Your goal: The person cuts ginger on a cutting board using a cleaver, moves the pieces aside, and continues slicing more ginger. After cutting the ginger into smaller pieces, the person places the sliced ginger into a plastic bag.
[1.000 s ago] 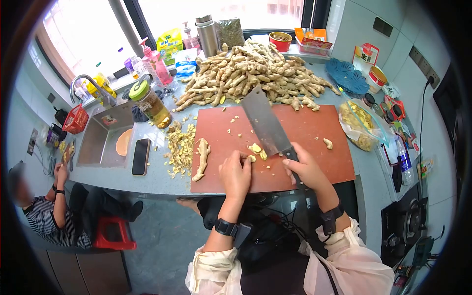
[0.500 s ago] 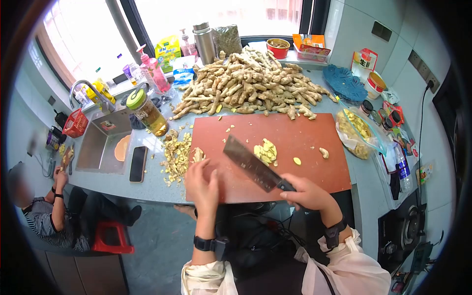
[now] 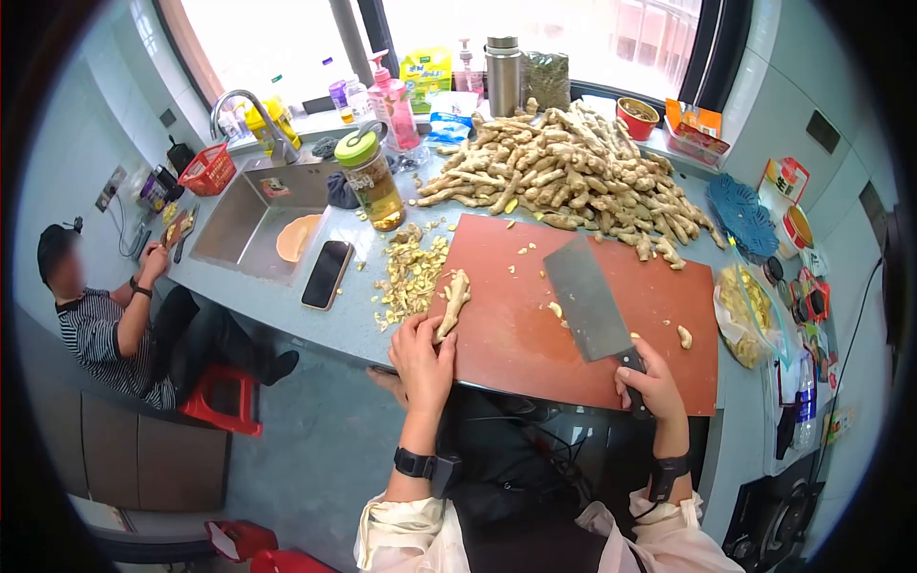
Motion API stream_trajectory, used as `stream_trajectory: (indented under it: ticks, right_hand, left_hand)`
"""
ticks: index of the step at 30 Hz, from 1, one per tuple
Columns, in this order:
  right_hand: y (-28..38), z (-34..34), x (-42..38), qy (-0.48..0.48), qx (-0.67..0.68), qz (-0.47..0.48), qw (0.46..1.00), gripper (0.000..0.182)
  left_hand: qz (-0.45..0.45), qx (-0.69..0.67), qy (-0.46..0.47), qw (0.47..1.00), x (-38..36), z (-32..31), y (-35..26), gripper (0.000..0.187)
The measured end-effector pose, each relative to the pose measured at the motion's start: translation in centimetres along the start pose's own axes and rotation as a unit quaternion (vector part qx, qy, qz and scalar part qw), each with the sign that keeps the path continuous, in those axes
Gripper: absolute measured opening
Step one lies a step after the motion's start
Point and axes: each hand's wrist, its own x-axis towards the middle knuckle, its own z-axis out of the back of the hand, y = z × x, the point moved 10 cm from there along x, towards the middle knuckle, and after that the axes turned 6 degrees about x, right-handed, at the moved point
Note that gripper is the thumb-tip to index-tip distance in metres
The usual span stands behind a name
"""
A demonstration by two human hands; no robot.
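Note:
My left hand (image 3: 426, 361) is at the near left edge of the reddish-brown cutting board (image 3: 506, 344), its thumb and fingers closed around the lower end of a knobbly ginger root (image 3: 456, 302). In my right hand (image 3: 655, 380) is the black handle of a cleaver (image 3: 587, 298), its broad blade tilted up and left over the board. That blade hides most of the sliced ginger; a pale slice (image 3: 556, 310) shows at its left edge. A small ginger piece (image 3: 685, 336) lies right of the cleaver.
Behind the board rises a big heap of ginger (image 3: 583, 177). Peelings (image 3: 411, 272), a phone (image 3: 327, 274) and a green-lidded jar (image 3: 373, 186) lie left, near the sink (image 3: 215, 239). A bag of slices (image 3: 745, 315) stands right. Another person (image 3: 115, 325) sits far left.
The view has swung left, so the counter appears further right. My left hand has closed on the ginger root. The cleaver has turned more upright and now covers most of the slices.

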Motion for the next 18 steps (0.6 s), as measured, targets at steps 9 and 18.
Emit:
stream_trajectory:
  ticks: [9,18]
  right_hand:
    - [0.0,0.2,-0.3,-0.008,0.016,0.037,0.999,0.055]
    - [-0.2,0.3,-0.4,-0.003,0.015,0.048,0.999,0.052]
  left_hand:
    - [-0.066,-0.073,0.001,0.995,0.1,-0.9,-2.9,0.022]
    - [-0.106,-0.130,0.021,0.986,-0.4,-0.3,-4.2,0.040]
